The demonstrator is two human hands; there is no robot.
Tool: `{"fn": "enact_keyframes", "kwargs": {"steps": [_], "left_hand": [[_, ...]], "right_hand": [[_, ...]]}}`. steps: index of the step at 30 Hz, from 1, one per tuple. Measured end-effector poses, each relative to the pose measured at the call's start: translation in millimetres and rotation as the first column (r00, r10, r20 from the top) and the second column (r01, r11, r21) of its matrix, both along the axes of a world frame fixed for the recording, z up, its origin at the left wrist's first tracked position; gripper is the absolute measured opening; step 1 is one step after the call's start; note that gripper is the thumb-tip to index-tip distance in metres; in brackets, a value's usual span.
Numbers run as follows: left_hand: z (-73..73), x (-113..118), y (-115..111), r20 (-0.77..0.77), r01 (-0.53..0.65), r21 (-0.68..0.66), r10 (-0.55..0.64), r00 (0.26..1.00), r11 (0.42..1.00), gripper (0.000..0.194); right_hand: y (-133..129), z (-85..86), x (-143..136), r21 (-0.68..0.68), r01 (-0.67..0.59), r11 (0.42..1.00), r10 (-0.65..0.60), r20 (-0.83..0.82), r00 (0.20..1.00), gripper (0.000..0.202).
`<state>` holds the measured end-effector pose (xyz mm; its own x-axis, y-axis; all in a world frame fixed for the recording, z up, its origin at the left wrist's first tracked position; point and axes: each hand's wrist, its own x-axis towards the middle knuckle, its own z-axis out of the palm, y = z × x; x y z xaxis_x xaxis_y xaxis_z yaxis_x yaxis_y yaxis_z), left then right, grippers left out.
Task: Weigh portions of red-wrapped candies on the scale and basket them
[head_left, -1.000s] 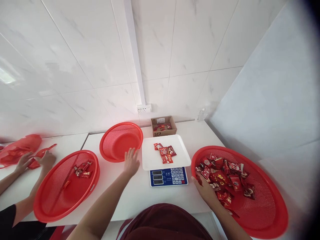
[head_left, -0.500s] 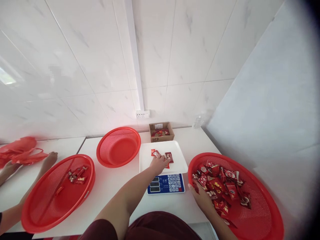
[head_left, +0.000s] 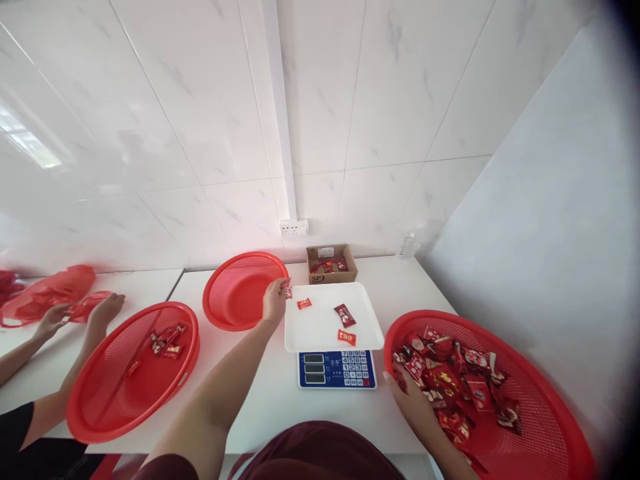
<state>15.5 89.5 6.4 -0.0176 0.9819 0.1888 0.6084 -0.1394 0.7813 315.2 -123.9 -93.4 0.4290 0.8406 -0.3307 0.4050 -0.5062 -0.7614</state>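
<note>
**White-tiled wall, white table: one pick in hand, three on the tray**

Tiled wall (head_left: 320, 100) behind, white table (head_left: 260, 407) below. Your left hand (head_left: 275, 301) pinches a small red packet (head_left: 289, 291) by the tray's far left corner, beside the middle basket's rim; whether a second is tucked in there, too small to tell. Your right hand (head_left: 407, 393) lies at the near-left rim of the right basket (head_left: 545, 407), fingers inside by the packets; cannot tell if it grips any.

Progress, as judged: partway. Off the tray: what your left hand holds. Left on the white tray (head_left: 310, 337): three packets, two orange-red (head_left: 347, 338) and one dark red (head_left: 345, 315), lying apart. Most of the stock sits loose in the right basket.

Counts: three red baskets, namely right, middle (head_left: 235, 297) and left (head_left: 115, 393). One scale (head_left: 336, 370) under the tray, its three display windows unreadable. One cardboard box (head_left: 333, 278) with several packets inside, overlapping. Left basket's packets (head_left: 173, 351): a handful, overlapping. Right basket's heap: too many to count. One clear container (head_left: 409, 245). Two co-worker's hands (head_left: 107, 310) at far left, by red bags (head_left: 55, 293).
</note>
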Motion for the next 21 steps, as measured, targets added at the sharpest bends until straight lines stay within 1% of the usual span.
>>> {"fn": "enact_keyframes", "kwargs": {"steps": [2,4,6,7,8,10,12,14,16,17,21], "left_hand": [[11.2,-26.4,6.7,-0.099,-0.081,0.019,0.082,0.992,0.997,0.029],[16.5,-45.7,8.6,-0.217,-0.126,0.015,0.126,0.968,0.992,0.030],[14.4,-52.7,6.0,-0.318,-0.130,-0.003,0.122,0.940,0.991,0.031],[10.9,-50.8,3.5,-0.362,-0.109,-0.012,0.097,0.927,0.994,0.032],[6.2,-45.5,0.5,-0.400,-0.069,-0.022,0.054,0.915,0.997,0.033],[-5.3,-26.8,-5.8,-0.460,0.065,-0.055,-0.082,0.884,0.996,0.036],[-17.2,-2.8,-10.7,-0.494,0.220,-0.114,-0.248,0.834,0.969,0.041],[-27.4,19.6,-12.8,-0.509,0.328,-0.185,-0.376,0.774,0.926,0.050],[-34.8,36.1,-11.6,-0.519,0.374,-0.247,-0.448,0.728,0.894,0.056],[-37.2,42.1,-10.2,-0.524,0.382,-0.273,-0.469,0.711,0.883,0.055],[-39.4,62.2,-6.7,-0.536,0.378,-0.336,-0.505,0.676,0.863,0.044]], "right_hand": [[0.0,-0.9,0.1,0.016,0.004,1.000,-0.004,0.000,1.000,0.066],[0.3,-2.7,0.2,0.041,0.011,0.999,-0.011,-0.002,1.000,0.064],[0.6,-4.3,0.3,0.053,0.016,0.998,-0.016,-0.001,1.000,0.065],[0.8,-4.7,0.3,0.052,0.018,0.998,-0.018,0.003,1.000,0.065],[1.0,-4.6,0.3,0.045,0.018,0.999,-0.019,0.005,1.000,0.065],[1.2,-2.8,-0.2,0.027,0.018,0.999,-0.019,0.006,1.000,0.065],[1.3,0.8,-1.4,0.021,0.015,1.000,-0.015,0.000,1.000,0.066],[1.2,4.8,-2.8,0.024,0.014,1.000,-0.014,-0.008,1.000,0.067],[1.1,7.7,-4.0,0.020,0.012,1.000,-0.012,-0.008,1.000,0.070],[0.9,8.2,-4.2,0.015,0.010,1.000,-0.010,-0.006,1.000,0.071],[0.0,3.5,-2.7,0.025,-0.002,1.000,0.002,-0.002,1.000,0.067]]}}
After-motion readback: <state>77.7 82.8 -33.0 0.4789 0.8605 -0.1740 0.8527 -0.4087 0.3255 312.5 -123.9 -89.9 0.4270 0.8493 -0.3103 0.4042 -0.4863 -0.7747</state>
